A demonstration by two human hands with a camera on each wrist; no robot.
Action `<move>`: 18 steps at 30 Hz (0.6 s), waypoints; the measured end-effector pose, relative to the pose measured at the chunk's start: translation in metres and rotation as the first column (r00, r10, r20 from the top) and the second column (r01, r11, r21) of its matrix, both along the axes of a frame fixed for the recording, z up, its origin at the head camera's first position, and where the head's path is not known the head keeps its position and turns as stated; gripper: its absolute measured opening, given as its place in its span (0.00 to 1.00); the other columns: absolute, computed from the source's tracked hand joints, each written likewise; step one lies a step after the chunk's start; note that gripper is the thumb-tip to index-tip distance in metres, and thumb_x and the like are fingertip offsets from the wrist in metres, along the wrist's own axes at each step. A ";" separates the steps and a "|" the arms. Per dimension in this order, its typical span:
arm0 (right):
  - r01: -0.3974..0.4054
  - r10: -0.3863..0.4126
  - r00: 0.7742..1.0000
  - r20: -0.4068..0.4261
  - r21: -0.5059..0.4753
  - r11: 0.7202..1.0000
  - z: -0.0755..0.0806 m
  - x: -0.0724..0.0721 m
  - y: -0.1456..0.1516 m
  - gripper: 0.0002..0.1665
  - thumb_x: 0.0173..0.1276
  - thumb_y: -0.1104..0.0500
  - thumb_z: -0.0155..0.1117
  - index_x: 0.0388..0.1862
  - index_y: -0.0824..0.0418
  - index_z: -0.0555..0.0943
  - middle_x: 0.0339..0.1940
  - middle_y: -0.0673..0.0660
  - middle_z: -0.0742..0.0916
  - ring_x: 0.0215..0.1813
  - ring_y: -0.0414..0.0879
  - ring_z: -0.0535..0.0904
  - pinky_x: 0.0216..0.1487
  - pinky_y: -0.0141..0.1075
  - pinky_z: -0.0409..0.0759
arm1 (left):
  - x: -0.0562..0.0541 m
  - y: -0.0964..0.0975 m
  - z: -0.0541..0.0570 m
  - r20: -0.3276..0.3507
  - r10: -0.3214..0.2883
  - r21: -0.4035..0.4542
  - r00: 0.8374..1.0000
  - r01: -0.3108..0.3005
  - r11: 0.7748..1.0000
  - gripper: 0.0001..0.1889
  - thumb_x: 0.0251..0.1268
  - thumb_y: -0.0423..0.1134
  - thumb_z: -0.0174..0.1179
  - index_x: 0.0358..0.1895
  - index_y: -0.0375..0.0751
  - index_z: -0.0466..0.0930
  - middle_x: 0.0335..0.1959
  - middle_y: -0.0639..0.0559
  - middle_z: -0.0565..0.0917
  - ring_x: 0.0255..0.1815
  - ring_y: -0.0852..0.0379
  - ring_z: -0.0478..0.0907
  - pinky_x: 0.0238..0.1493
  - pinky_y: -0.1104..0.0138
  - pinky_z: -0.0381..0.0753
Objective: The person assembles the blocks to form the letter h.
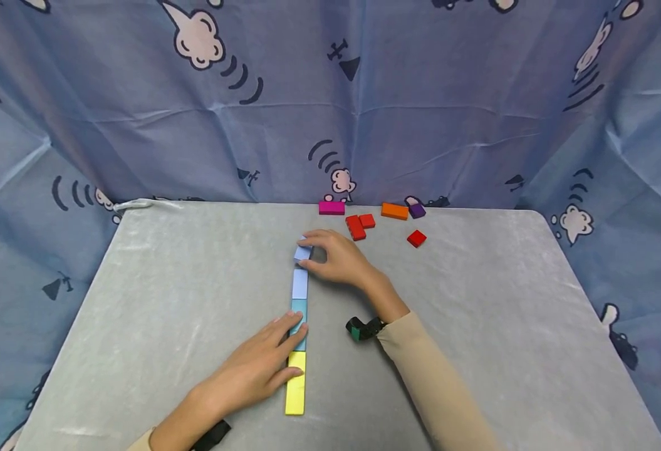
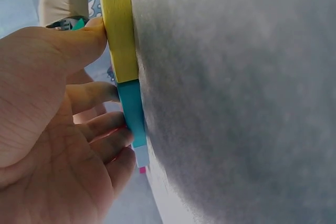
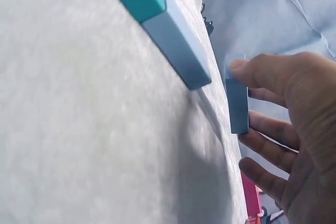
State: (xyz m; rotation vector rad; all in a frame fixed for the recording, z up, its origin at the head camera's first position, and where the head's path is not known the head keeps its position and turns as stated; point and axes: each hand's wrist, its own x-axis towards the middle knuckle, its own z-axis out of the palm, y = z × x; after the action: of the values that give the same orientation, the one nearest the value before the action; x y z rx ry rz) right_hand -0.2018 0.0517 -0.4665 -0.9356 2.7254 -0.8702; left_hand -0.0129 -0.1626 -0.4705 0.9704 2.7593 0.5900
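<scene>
A straight row of blocks runs away from the person: a yellow section [image 1: 295,398] nearest, then a teal section [image 1: 299,305], then a light blue block [image 1: 299,285] at the far end. My left hand [image 1: 251,369] lies along the row's left side, its fingertips on the teal part and its thumb on the yellow. Just past the far end, my right hand [image 1: 338,257] pinches a second light blue block [image 3: 239,106] between thumb and fingers. A gap separates that block from the row, and the right wrist view shows it apart from the row's end.
Toward the table's back edge lie a magenta block [image 1: 332,208], an orange block [image 1: 395,211], a purple block [image 1: 416,210] and several red blocks [image 1: 355,228]. Behind the grey-covered table [image 1: 183,282] hangs a blue patterned curtain [image 1: 285,150].
</scene>
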 end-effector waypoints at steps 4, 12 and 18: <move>0.007 -0.007 1.000 -0.004 -0.025 1.000 -0.005 0.001 0.005 0.27 0.71 0.51 0.74 0.67 0.56 0.86 0.72 0.57 0.85 0.77 0.54 0.77 0.83 0.51 0.72 | 0.000 0.000 0.000 0.005 0.001 -0.002 1.000 -0.001 1.000 0.36 0.78 0.53 0.62 0.80 0.37 0.67 0.85 0.41 0.64 0.87 0.45 0.61 0.85 0.52 0.65; -0.024 0.026 0.999 0.039 -0.046 0.999 -0.013 0.003 0.009 0.26 0.72 0.53 0.73 0.68 0.56 0.85 0.73 0.58 0.83 0.78 0.55 0.76 0.82 0.52 0.73 | 0.000 0.003 -0.001 0.008 -0.001 0.006 1.000 0.001 1.000 0.36 0.78 0.53 0.62 0.80 0.37 0.68 0.85 0.42 0.64 0.86 0.45 0.61 0.85 0.51 0.65; -0.011 0.014 0.999 0.038 -0.060 0.998 -0.014 0.003 0.010 0.26 0.71 0.54 0.74 0.67 0.56 0.85 0.73 0.57 0.84 0.77 0.55 0.77 0.82 0.52 0.73 | 0.001 0.002 -0.003 -0.023 0.011 0.012 1.000 -0.010 1.000 0.36 0.77 0.52 0.63 0.79 0.37 0.68 0.84 0.42 0.65 0.86 0.45 0.63 0.84 0.52 0.67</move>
State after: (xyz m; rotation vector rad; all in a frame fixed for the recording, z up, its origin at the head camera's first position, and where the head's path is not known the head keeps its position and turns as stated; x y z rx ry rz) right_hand -0.1990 0.0614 -0.4808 -0.9356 2.6719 -0.9620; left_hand -0.0123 -0.1611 -0.4733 0.9719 2.7862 0.6005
